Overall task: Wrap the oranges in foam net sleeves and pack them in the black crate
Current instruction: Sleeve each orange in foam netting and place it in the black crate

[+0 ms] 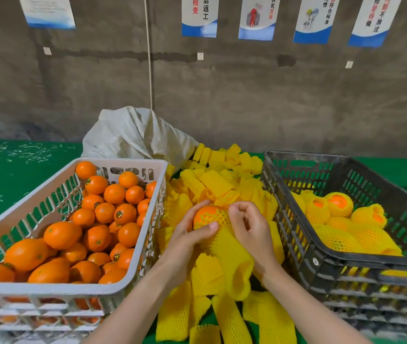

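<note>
- As the entry for the piece between the hands is open, how does it read?
- Item 1: orange, one, its top showing through a yellow foam net sleeve whose slack end trails toward the wrists. Left hand: curled round the fruit, thumb laid on the netted face. Right hand: against the sleeve's right side, fingers bent as if nipping the mesh. The contact itself I cannot make out.
- Handling notes?
- Fruit: firm, round, smooth-skinned, likely to slip or roll from a loose hold; best cupped across its widest part. Sleeve: light, soft, stretchy, and by its look apt to tear if yanked; best taken at the open rim and eased along.
- Remaining stock?
- Item 2: pale crate of bare oranges, left of the left hand.
- Item 3: loose sleeves, heaped beyond and beneath both hands on the green worktop.
- Item 4: black crate, just right of the right hand, holding sleeved oranges.
- Item 5: white sack, beyond the hands.
</note>
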